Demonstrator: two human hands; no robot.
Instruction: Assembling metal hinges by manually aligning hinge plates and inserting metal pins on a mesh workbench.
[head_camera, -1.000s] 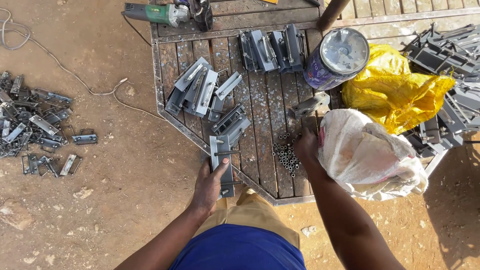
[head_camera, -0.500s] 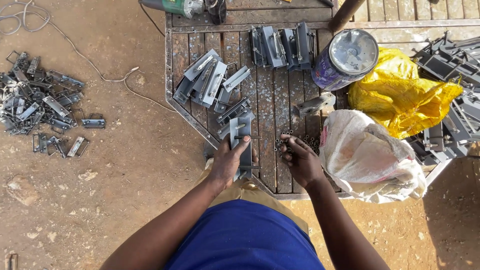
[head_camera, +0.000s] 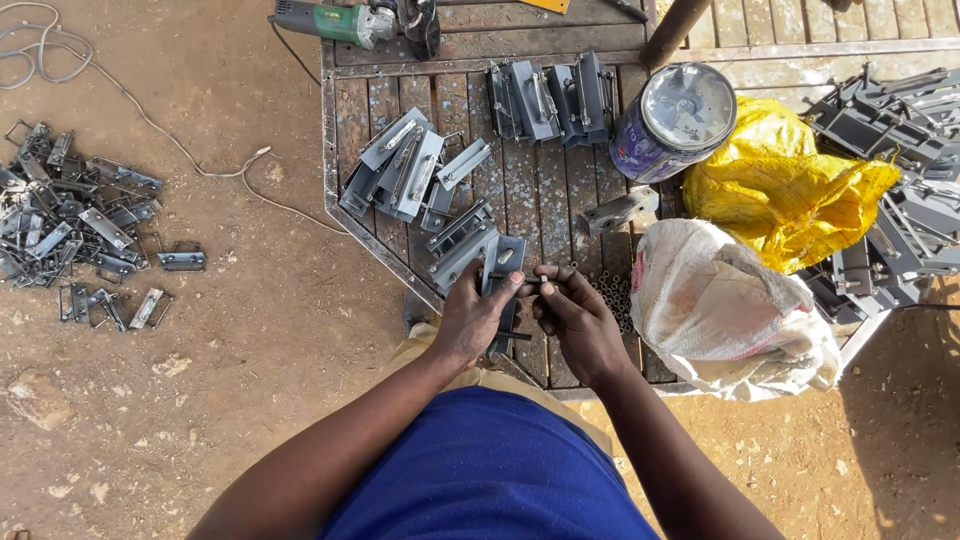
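My left hand (head_camera: 478, 315) grips a flat grey metal latch plate (head_camera: 503, 262) and holds it upright over the near edge of the slatted metal work table (head_camera: 545, 205). My right hand (head_camera: 575, 315) meets it from the right, its fingertips pinching a small thin metal pin (head_camera: 545, 282) against the plate. A heap of small dark metal pieces (head_camera: 612, 293) lies on the table just right of my right hand. More grey latch assemblies (head_camera: 410, 175) lie in groups further up the table.
A white woven sack (head_camera: 725, 310) and a yellow plastic bag (head_camera: 785, 185) sit at the right, beside a paint tin (head_camera: 670, 120). A green angle grinder (head_camera: 335, 20) lies at the table's far edge. Loose latch parts (head_camera: 75, 225) cover the dirt floor at left; more are stacked at right (head_camera: 895, 170).
My left hand has lifted the latch plate up the table and turned it. My right hand left the heap of small pieces and moved left to meet the plate, holding a pin.
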